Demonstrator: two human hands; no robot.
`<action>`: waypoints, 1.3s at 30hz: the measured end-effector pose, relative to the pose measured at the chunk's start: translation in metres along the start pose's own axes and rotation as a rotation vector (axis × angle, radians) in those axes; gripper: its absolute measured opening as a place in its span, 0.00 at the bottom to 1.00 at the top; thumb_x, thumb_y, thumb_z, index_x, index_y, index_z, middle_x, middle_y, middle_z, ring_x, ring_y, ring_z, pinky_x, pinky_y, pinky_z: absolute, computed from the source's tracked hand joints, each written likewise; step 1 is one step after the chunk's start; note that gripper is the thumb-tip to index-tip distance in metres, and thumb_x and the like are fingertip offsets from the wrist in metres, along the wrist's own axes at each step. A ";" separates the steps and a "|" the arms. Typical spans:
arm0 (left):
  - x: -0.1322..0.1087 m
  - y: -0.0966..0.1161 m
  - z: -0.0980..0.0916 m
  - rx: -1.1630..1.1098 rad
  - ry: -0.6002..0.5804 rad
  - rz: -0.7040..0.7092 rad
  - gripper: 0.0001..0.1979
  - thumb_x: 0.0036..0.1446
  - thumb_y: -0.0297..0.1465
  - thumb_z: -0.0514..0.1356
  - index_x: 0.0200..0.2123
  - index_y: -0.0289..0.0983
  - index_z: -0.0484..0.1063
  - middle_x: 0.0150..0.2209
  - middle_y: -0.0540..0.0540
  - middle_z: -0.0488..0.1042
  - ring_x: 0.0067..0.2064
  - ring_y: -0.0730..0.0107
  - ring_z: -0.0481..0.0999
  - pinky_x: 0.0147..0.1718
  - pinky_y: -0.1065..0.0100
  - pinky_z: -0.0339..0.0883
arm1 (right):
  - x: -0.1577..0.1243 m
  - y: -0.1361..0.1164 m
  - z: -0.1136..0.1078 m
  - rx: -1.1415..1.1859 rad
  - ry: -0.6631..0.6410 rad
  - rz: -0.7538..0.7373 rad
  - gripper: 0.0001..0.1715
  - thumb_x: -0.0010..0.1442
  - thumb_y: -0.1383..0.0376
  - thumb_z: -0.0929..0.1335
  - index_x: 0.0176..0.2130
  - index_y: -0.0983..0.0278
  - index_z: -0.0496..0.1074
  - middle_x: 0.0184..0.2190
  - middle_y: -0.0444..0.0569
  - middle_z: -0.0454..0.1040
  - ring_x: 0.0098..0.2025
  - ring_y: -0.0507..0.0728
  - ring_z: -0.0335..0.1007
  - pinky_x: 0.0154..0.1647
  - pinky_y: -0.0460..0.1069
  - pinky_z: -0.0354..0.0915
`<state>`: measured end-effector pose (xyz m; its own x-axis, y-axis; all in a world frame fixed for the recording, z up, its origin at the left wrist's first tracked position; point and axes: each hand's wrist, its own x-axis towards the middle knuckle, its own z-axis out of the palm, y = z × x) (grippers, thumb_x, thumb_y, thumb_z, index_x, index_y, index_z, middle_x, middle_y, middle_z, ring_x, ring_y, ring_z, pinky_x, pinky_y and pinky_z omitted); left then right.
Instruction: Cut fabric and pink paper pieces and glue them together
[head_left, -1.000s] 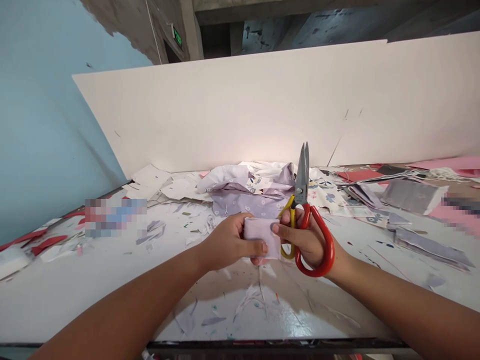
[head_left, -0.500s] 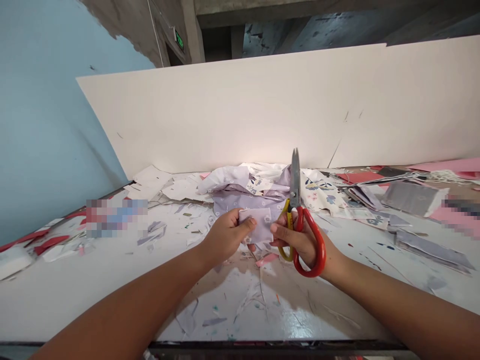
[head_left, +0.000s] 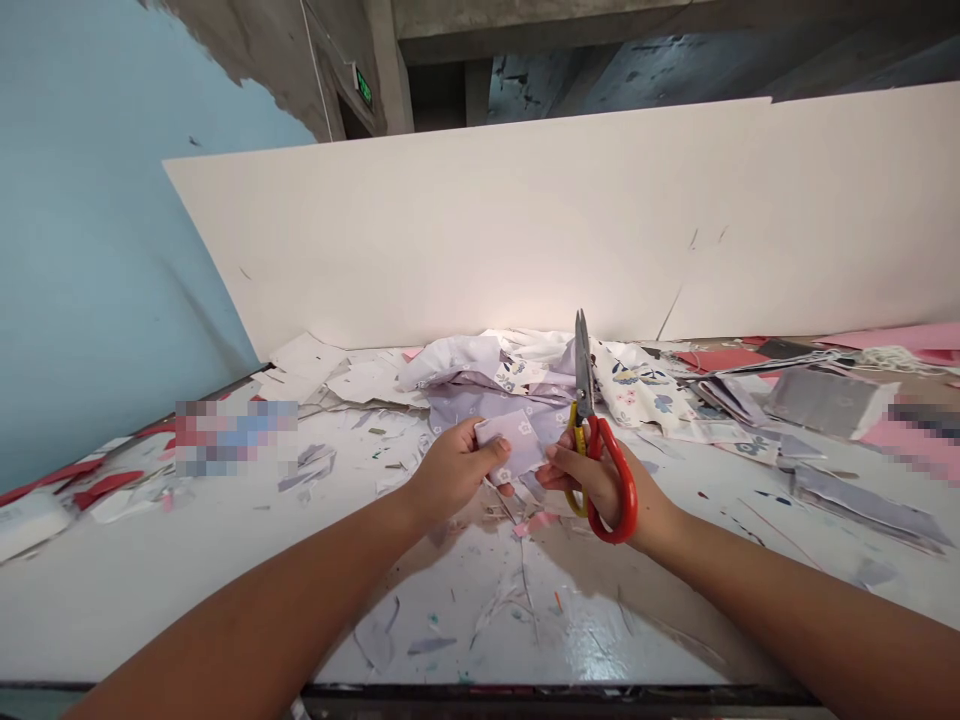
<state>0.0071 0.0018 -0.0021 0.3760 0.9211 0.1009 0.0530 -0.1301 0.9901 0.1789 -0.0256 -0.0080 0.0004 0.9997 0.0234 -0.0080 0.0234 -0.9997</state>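
Note:
My left hand [head_left: 454, 472] pinches a small lilac floral fabric piece [head_left: 510, 445] between thumb and fingers, and the piece is tilted. Just to its right, my right hand [head_left: 592, 478] is shut on a pair of scissors [head_left: 583, 365]. These have steel blades, closed and pointing up, with red and yellow handles. The blades stand beside the fabric piece and do not touch it. My two hands are close together above the white tabletop, and a small pink scrap [head_left: 534, 522] lies below them.
Behind my hands lie crumpled lilac fabric [head_left: 480, 385] and white floral fabric [head_left: 637, 385]. Paper and fabric scraps litter the white table [head_left: 150, 590]. A grey-lilac block [head_left: 829, 398] and pink sheets sit at right. A tall white board [head_left: 480, 250] stands behind, with a blue wall at left.
The scissor blades have closed and the scissors have moved left. The fabric piece now tilts more and sits slightly higher. A pink scrap has appeared under my hands.

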 end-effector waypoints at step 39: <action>0.012 0.022 -0.045 0.768 0.007 0.118 0.24 0.48 0.49 0.52 0.45 0.42 0.64 0.42 0.41 0.71 0.38 0.56 0.73 0.32 0.63 0.62 | -0.001 -0.004 -0.010 0.004 -0.121 0.017 0.16 0.43 0.65 0.71 0.26 0.62 0.58 0.21 0.37 0.65 0.28 0.56 0.73 0.29 0.48 0.65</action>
<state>-0.0293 0.0267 0.0252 0.4129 0.8875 0.2047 0.6402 -0.4427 0.6279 0.1890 -0.0267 -0.0042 -0.1203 0.9927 0.0074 -0.0113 0.0061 -0.9999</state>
